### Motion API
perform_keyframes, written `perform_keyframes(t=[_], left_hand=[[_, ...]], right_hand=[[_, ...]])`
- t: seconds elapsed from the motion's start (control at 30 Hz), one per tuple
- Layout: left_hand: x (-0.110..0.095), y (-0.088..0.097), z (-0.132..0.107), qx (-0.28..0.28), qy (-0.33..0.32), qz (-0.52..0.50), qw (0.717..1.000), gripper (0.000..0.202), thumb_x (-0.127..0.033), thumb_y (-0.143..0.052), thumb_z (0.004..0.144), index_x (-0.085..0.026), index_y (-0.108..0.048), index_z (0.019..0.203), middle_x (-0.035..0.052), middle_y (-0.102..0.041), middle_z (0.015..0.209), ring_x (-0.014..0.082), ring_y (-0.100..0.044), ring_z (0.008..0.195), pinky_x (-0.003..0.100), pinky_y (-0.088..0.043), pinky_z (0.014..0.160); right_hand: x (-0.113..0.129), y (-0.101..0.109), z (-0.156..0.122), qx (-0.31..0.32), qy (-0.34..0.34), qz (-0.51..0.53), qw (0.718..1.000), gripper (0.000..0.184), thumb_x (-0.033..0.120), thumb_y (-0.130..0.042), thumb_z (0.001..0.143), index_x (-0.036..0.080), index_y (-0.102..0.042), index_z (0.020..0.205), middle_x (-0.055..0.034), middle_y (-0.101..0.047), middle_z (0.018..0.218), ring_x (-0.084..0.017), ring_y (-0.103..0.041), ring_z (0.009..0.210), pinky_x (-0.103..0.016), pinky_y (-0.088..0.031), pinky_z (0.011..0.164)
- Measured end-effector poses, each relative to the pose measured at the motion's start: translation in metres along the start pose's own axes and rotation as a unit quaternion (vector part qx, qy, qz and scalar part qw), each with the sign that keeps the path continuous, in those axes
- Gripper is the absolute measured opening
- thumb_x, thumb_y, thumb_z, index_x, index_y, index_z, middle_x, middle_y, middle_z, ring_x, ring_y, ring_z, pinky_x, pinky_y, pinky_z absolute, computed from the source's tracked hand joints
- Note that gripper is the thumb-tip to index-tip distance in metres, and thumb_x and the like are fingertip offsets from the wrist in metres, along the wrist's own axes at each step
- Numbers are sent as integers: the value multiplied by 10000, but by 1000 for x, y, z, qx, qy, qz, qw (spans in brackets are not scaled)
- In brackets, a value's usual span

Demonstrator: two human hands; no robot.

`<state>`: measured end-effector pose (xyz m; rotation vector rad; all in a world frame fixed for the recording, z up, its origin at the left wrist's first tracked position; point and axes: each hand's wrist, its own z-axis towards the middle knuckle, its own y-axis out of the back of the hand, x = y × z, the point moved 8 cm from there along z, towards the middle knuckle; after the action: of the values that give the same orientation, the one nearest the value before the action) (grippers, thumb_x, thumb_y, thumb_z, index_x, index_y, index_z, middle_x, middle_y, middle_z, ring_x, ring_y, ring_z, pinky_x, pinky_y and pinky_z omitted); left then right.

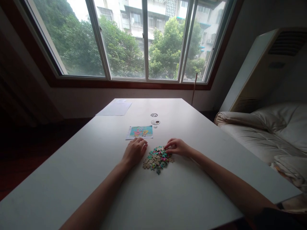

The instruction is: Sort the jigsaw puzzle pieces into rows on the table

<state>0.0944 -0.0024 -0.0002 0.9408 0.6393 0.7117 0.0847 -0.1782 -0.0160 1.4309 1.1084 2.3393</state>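
A heap of jigsaw puzzle pieces (pixel 157 159) lies on the white table (pixel 192 185), some with plain tan backs up, others showing green, pink and yellow. My right hand (pixel 178 148) reaches into the heap's right side, thumb and fingertips slightly apart and touching pieces; no piece is clearly held. To the left of the heap, my left hand (pixel 135 150) rests on the table with loosely bent, empty fingers. Just beyond it is a picture card (pixel 141 131) with pink and yellow cartoon figures on turquoise.
Beyond the card are a small loose piece (pixel 155 127) and two round flat items (pixel 155 122), (pixel 154 115). A white sheet (pixel 114 108) lies at the far left corner. A pale sofa (pixel 259 127) stands right of the table, with windows (pixel 127 48) behind.
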Motion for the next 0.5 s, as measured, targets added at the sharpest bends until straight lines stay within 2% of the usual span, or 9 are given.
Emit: perform_keyframes(t=[0.27, 0.5], left_hand=[[-12, 4, 0, -21, -34, -28, 999, 191, -199, -432, 830, -184, -614, 776, 63, -617, 804, 202, -542, 799, 339, -419, 757], [-25, 10, -1, -38, -69, -60, 995, 199, -186, -425, 837, -173, -608, 759, 59, -615, 752, 186, -537, 757, 331, -417, 735]], right_hand=[[-1, -1, 2, -7, -11, -3, 1000, 269, 374, -680, 664, 168, -684, 838, -32, -568, 832, -56, -405, 518, -183, -362, 491], [-1, 3, 1, -2, -12, 22, 1000, 233, 378, -668, 677, 157, -673, 749, -39, -591, 780, -115, -509, 680, -194, -368, 537]])
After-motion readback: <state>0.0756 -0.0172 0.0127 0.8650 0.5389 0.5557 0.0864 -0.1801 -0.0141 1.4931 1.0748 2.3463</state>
